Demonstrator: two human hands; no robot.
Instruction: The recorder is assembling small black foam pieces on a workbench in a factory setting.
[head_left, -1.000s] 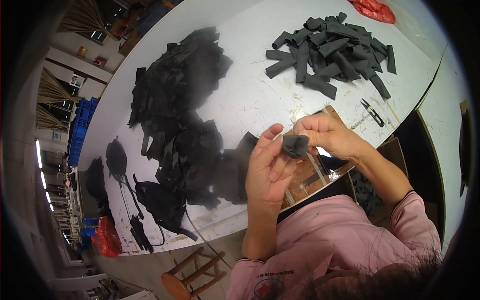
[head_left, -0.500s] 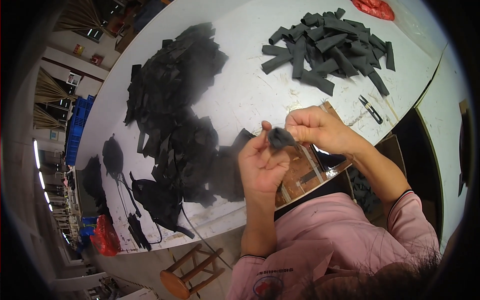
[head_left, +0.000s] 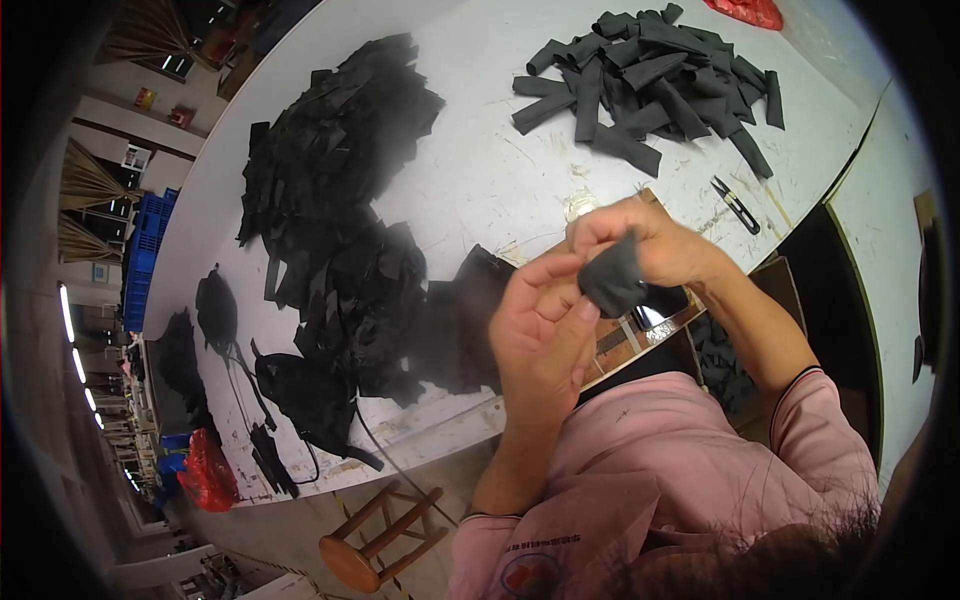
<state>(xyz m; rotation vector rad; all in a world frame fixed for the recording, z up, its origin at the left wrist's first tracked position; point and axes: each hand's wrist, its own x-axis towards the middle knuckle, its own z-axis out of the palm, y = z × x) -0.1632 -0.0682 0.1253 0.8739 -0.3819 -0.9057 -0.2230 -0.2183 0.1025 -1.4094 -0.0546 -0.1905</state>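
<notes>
A small dark grey piece of fabric (head_left: 613,277) is held up between my two hands, over a brown board (head_left: 622,343) at the table's near edge. My left hand (head_left: 545,320) pinches its lower left side between thumb and fingers. On its upper right side, my right hand (head_left: 640,238) grips it with curled fingers, slightly blurred. Left of my hands lies a big heap of flat black fabric pieces (head_left: 340,180), reaching close to my left wrist. Beyond my hands is a pile of dark grey fabric tubes (head_left: 655,80).
Small thread snips (head_left: 737,206) lie right of my hands. Black pieces with cords (head_left: 310,400) and a red plastic bag (head_left: 208,470) are at the left end of the white table (head_left: 480,190). A wooden stool (head_left: 350,562) stands below. A box of dark pieces (head_left: 722,365) sits under my right arm.
The fabric has turned from a rolled, open-ended shape to a flatter, wider face. My left hand has moved slightly right, its thumb now on the fabric's lower edge.
</notes>
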